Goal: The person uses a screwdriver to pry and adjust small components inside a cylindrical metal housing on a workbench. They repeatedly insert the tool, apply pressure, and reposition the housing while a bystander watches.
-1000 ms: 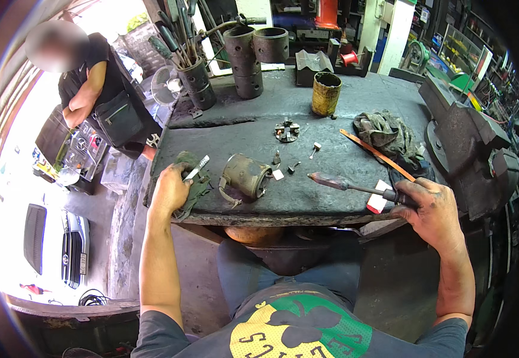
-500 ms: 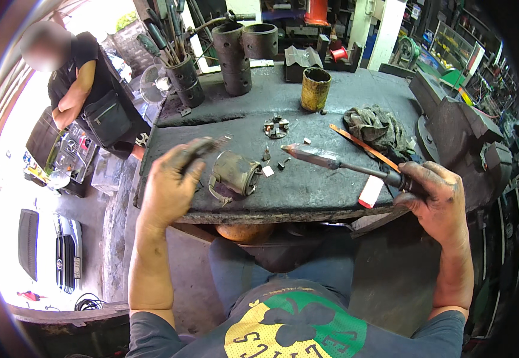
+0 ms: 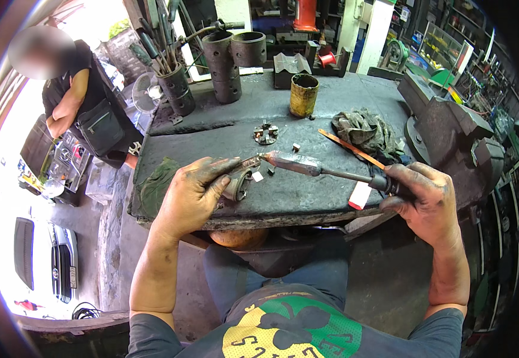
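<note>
My right hand (image 3: pixel 423 197) grips the dark handle of a soldering iron (image 3: pixel 298 163), a thick pointed bit on a metal shaft held almost level over the bench. Closed round a pair of pliers (image 3: pixel 250 162), my left hand (image 3: pixel 191 194) is across from it. The iron's tip is at the jaws of the pliers; whether they pinch something small cannot be made out. Partly hidden behind my left hand stands a metal cylinder housing (image 3: pixel 235 190). Beyond the iron lies a round brush holder plate (image 3: pixel 265 133), with a small block (image 3: pixel 296 147) nearby.
A yellow can (image 3: pixel 303 95), a crumpled rag (image 3: pixel 367 132) and an orange strip (image 3: pixel 355 149) lie farther back. A red-and-white piece (image 3: pixel 360 195) is near the front edge. A vise (image 3: pixel 444 128) stands right, a green cloth (image 3: pixel 157 186) left. A person (image 3: pixel 71 101) stands beyond the bench's left end.
My left hand has moved right and slightly down with the pliers, bringing their jaws to the iron's tip. The iron has shifted left. The green cloth has come into sight.
</note>
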The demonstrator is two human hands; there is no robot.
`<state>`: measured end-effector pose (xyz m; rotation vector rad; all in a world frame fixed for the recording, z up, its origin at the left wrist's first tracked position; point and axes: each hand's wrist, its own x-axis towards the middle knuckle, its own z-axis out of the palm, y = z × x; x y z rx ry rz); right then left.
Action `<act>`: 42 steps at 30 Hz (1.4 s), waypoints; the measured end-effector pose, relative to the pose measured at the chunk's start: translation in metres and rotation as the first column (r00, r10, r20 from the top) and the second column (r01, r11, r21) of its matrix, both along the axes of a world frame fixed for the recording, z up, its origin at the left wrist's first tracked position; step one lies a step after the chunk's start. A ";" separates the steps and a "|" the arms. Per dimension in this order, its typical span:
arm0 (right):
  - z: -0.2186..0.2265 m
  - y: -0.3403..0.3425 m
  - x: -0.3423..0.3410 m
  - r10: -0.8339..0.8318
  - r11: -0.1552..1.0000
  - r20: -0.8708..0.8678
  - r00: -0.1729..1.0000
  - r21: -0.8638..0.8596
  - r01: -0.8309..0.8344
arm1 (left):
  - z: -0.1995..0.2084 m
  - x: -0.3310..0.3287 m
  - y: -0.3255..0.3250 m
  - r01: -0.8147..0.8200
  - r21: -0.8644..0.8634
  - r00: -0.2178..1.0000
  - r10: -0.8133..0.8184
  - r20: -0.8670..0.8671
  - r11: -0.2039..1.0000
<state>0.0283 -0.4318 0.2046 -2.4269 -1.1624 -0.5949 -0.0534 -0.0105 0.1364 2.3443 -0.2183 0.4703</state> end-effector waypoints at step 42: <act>-0.016 0.091 0.011 0.097 0.857 0.003 0.995 -0.509 -0.083 | -0.061 0.023 0.046 -0.305 -0.137 0.914 0.249 -0.320 0.943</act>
